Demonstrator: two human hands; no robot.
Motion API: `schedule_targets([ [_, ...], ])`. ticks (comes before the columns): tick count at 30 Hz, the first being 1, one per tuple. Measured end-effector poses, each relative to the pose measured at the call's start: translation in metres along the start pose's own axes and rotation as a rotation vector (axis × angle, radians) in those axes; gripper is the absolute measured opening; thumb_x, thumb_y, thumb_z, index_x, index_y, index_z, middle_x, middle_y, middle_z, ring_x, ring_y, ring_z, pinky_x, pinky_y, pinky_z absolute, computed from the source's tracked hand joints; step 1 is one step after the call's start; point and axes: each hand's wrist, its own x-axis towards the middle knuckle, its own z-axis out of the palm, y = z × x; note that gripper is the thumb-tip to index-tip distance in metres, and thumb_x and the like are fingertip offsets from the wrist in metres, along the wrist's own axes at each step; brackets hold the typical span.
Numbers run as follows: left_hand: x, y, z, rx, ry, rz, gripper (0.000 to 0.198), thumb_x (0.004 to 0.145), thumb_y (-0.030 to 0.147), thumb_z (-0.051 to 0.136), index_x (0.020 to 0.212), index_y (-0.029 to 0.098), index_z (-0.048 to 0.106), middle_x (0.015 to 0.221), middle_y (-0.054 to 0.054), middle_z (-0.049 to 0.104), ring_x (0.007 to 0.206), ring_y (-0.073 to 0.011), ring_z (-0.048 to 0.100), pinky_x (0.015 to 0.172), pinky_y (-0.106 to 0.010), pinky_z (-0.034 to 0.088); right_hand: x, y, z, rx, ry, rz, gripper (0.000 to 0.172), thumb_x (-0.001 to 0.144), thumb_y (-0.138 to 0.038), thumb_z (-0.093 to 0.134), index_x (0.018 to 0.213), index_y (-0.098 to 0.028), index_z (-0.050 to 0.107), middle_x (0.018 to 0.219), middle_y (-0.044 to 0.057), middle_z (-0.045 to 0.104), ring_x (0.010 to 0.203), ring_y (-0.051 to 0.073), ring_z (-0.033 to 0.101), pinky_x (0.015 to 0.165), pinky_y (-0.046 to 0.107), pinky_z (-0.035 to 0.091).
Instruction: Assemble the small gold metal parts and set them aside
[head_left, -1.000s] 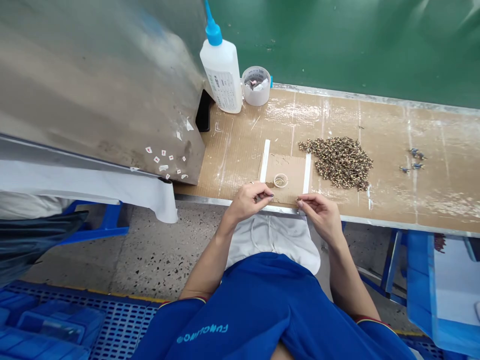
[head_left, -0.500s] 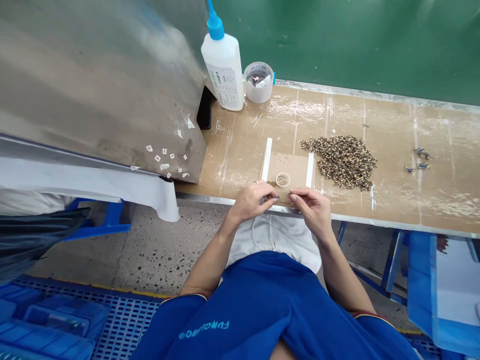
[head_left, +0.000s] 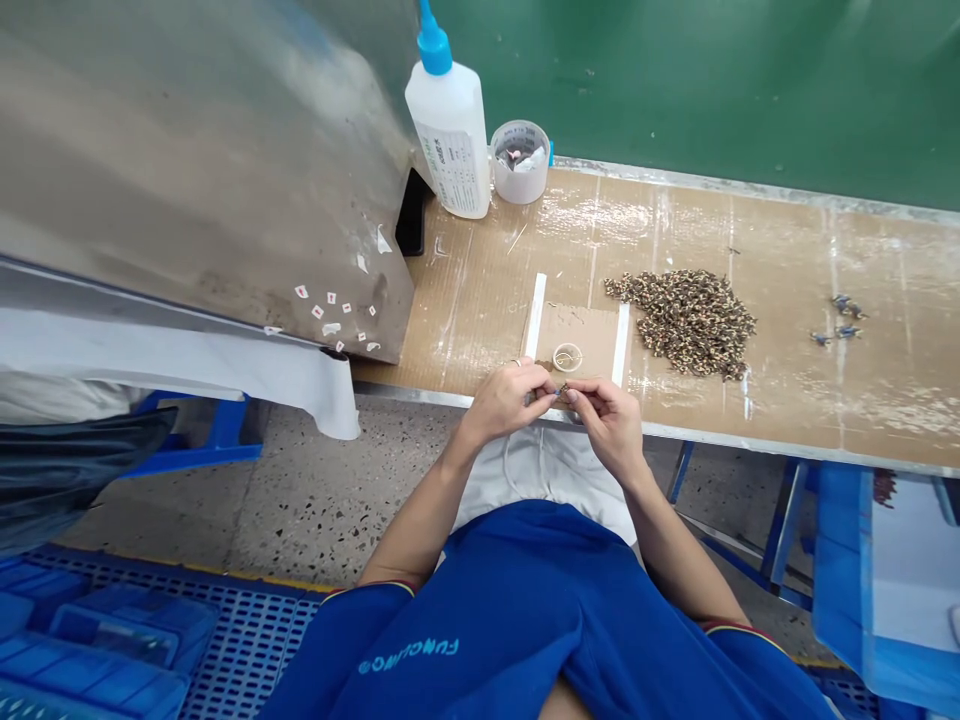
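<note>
My left hand [head_left: 511, 398] is closed in a pinch on a tiny blue piece [head_left: 559, 391] at the bench's front edge. Fingertip to fingertip with it, my right hand [head_left: 609, 418] pinches a small dark and gold piece [head_left: 565, 387], too small to make out its kind. Just beyond the fingers lies a small round ring [head_left: 568, 357] with thin strands in it. It rests on a cardboard patch [head_left: 581, 328] between two white strips. To the right of that patch is a heap of small brown and gold pieces [head_left: 694, 322].
A white bottle with a blue nozzle [head_left: 452, 140] stands at the back beside a tape roll [head_left: 520, 165] holding scraps. A black phone-like object [head_left: 412, 215] leans by the metal panel [head_left: 300, 180]. Several small blue and dark pieces [head_left: 846, 332] lie far right.
My right hand has moved left, bringing its small piece up against the blue piece in my left hand. My left hand has stayed nearly still.
</note>
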Motion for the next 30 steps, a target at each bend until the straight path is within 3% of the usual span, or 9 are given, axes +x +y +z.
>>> schedule_targets([
  [13, -0.001, 0.002, -0.001, 0.002, -0.007, 0.004, 0.017, 0.093, 0.022, 0.059, 0.077, 0.018, 0.062, 0.070, -0.001, 0.064, 0.074, -0.0171, 0.059, 0.072, -0.027, 0.045, 0.005, -0.009, -0.001, 0.001, -0.072, 0.044, 0.032, 0.085, -0.054, 0.069, 0.088, -0.022, 0.073, 0.086, 0.008, 0.076, 0.075, 0.022, 0.072, 0.069, 0.035, 0.060],
  [30, -0.003, -0.003, -0.002, 0.004, -0.034, 0.054, 0.024, 0.100, 0.031, 0.053, 0.082, 0.018, 0.062, 0.073, -0.003, 0.066, 0.078, -0.0189, 0.059, 0.073, -0.029, 0.045, 0.015, -0.013, -0.009, 0.005, -0.228, 0.108, 0.037, 0.083, -0.057, 0.070, 0.085, -0.020, 0.071, 0.075, 0.006, 0.075, 0.063, 0.018, 0.069, 0.055, 0.029, 0.055],
])
